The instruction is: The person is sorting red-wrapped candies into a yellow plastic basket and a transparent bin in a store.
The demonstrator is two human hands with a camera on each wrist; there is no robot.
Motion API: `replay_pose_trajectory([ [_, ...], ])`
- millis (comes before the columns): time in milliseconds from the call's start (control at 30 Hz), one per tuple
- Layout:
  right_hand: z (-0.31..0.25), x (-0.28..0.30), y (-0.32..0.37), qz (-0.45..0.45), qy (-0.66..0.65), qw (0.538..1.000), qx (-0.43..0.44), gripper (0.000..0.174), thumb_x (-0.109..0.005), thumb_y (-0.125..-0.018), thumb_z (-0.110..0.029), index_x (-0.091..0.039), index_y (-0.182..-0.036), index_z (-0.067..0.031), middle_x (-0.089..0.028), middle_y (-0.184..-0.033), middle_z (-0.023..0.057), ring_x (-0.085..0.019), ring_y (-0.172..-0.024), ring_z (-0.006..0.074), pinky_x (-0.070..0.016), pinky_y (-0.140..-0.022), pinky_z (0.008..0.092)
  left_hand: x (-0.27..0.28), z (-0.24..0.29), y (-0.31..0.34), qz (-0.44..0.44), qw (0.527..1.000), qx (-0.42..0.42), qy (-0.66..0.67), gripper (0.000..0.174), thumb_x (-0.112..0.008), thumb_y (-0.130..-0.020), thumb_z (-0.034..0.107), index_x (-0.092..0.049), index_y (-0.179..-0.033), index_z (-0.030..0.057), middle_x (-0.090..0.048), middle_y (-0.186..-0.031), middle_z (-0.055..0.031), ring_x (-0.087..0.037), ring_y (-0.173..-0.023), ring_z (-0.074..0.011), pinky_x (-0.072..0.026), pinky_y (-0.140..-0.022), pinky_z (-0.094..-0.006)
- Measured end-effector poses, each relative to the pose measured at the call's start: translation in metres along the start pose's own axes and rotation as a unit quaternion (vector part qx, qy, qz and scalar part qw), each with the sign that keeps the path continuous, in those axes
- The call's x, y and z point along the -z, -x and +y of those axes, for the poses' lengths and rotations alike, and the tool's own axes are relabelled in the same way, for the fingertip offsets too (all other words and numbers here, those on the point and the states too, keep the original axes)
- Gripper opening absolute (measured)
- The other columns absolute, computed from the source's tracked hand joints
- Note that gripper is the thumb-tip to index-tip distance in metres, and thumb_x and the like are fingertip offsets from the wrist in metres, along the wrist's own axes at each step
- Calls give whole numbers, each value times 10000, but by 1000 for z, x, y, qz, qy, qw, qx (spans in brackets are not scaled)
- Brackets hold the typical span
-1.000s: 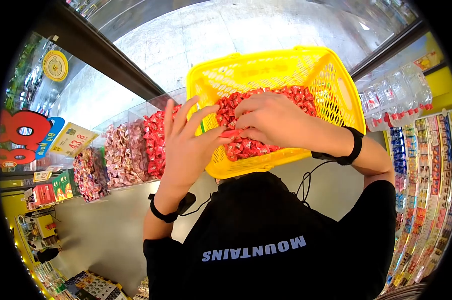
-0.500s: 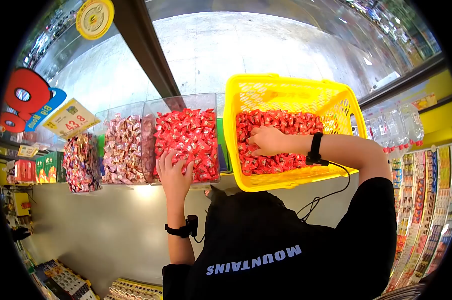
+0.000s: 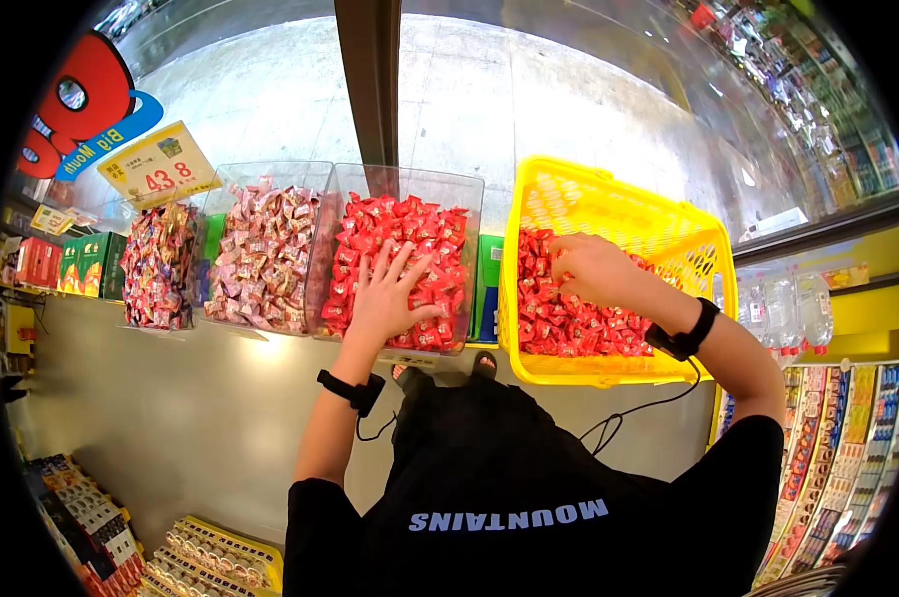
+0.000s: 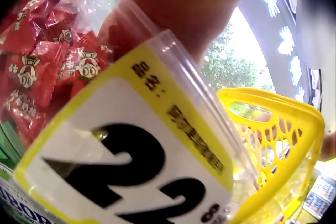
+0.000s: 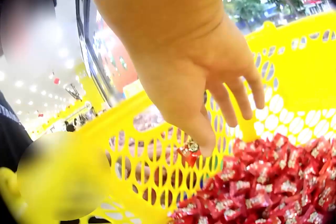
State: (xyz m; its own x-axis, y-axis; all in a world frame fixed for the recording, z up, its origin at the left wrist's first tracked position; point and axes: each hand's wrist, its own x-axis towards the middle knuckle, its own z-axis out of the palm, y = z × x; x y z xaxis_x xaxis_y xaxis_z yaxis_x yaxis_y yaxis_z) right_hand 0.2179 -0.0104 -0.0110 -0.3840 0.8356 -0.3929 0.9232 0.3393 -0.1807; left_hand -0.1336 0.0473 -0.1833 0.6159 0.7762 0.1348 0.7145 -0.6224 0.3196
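My left hand [image 3: 382, 298] lies over the red wrapped candies [image 3: 448, 234] in a clear plastic bin [image 3: 469, 199], its fingers spread and touching the top of the pile. In the left wrist view, a price label [image 4: 118, 145] on the bin's front covers most of that hand. My right hand [image 3: 609, 277] is inside the yellow basket [image 3: 728, 289], just above more red candies [image 5: 273, 182]. One red wrapped candy [image 5: 189, 153] shows at its thumb, pinched there, while the other fingers hang down loosely.
Left of the red candies stand a bin of pink wrapped candies [image 3: 266, 254] and one of mixed candies [image 3: 159, 264], under a price sign [image 3: 161, 164]. Clear bottles [image 3: 788, 308] and stocked shelves [image 3: 827, 448] are on the right. A window post [image 3: 370, 90] rises behind the bins.
The left hand has moved left, out of the basket and onto the red candies in the clear bin. The right hand stays in the basket. The head view has shifted left.
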Motion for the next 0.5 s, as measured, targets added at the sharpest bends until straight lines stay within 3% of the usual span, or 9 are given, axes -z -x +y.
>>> replay_pose_trajectory([
  [33, -6, 11, 12, 37, -14, 999, -1, 168, -827, -826, -201, -778, -953, -104, -658, -1367, 126, -623, -1236, 353, -511, -1040, 454, -1, -8, -3, -25, 999, 31, -12, 868, -723, -860, 690, -465, -1614, 343, -382, -1715, -52, -246, -1622, -332, -207, -1254, -695],
  [133, -30, 38, 43, 117, -52, 992, -18, 166, -824, -854, -175, -771, -984, -86, -660, -1370, 138, -628, -1247, 363, -514, -1049, 459, -9, -17, -12, 24, 998, 57, -25, 901, -721, -861, 689, -447, -1628, 304, -385, -1713, -54, -241, -1624, -326, -175, -1260, -698],
  [300, -53, 23, 75, 259, -119, 959, -7, 169, -846, -851, -96, -764, -992, -51, -677, -1335, 146, -657, -1204, 371, -550, -1002, 445, 29, 6, -12, 26, 999, 28, -7, 892, -728, -890, 633, -426, -1637, 252, -325, -1727, -149, -239, -1603, -442, -147, -1266, -687],
  [400, -74, 16, 84, 307, -142, 941, 10, 180, -859, -830, -134, -771, -971, -67, -702, -1285, 126, -673, -1179, 360, -557, -999, 451, 62, 34, -19, 151, 987, -35, 52, 749, -829, -867, 442, -581, -1513, 158, -442, -1641, -180, -340, -1552, -441, -178, -1271, -661],
  [500, -86, 4, 82, 335, -157, 928, 48, 175, -865, -818, -136, -779, -957, -75, -707, -1276, 119, -679, -1170, 353, -554, -1002, 457, 114, 83, -18, 148, 971, -136, 128, 645, -841, -858, 381, -655, -1426, 138, -490, -1599, -166, -386, -1526, -425, -187, -1268, -667],
])
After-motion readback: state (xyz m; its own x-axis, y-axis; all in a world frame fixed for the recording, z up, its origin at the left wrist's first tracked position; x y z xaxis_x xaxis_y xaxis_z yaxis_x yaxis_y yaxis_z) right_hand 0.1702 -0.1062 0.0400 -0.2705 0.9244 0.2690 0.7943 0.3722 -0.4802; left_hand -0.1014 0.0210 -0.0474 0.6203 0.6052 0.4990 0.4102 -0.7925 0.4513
